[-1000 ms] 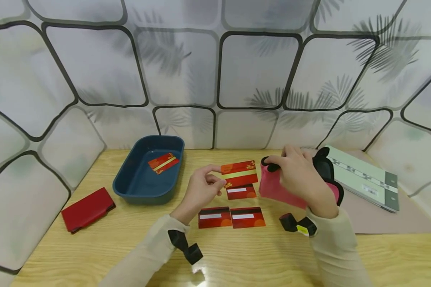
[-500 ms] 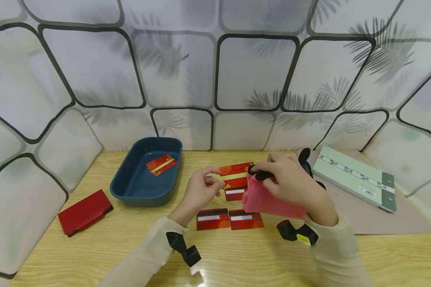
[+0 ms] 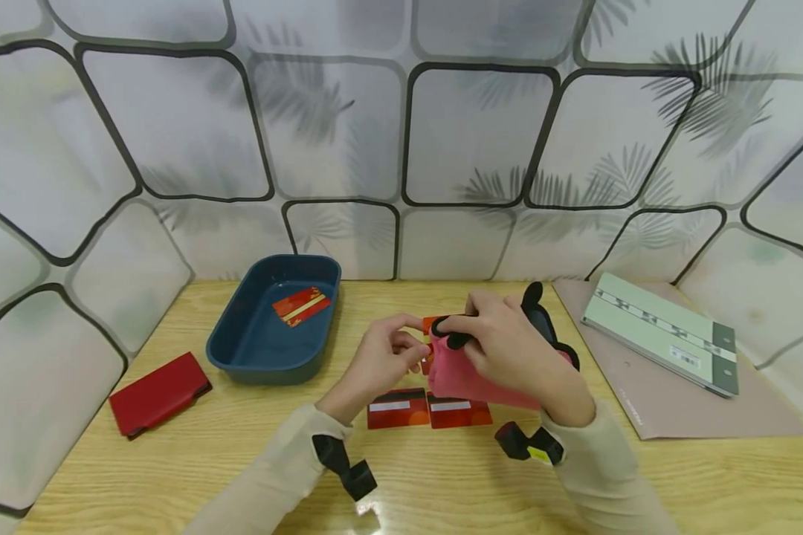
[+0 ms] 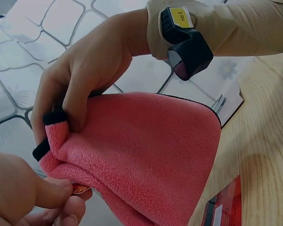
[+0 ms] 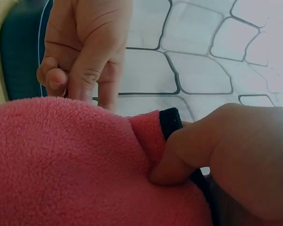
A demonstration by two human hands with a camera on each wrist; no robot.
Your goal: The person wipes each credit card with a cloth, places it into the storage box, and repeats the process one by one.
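In the head view my left hand point(image 3: 378, 360) pinches a red card point(image 3: 428, 324) by its left edge. Most of that card is hidden by a pink fleece cloth point(image 3: 475, 383) with black edging and a dark reverse side. My right hand point(image 3: 511, 349) grips the cloth, bunched between thumb and fingers, over the card. In the left wrist view a red corner of the card point(image 4: 80, 189) shows between the left fingertips, right at the cloth's fold. Two red cards, one left point(image 3: 398, 410) and one right point(image 3: 460, 414), lie face down on the table just nearer to me.
A blue basin point(image 3: 241, 349) at the back left has a red-and-gold card point(image 3: 301, 306) in it. A red wallet point(image 3: 160, 394) lies at the left. On the right, a green notebook point(image 3: 662, 334) rests on a pinkish-beige sheet point(image 3: 649, 409).
My right hand has carried the cloth leftward, and it now covers most of the held card and the card lying behind it. The left hand has stayed nearly in place, keeping its pinch.
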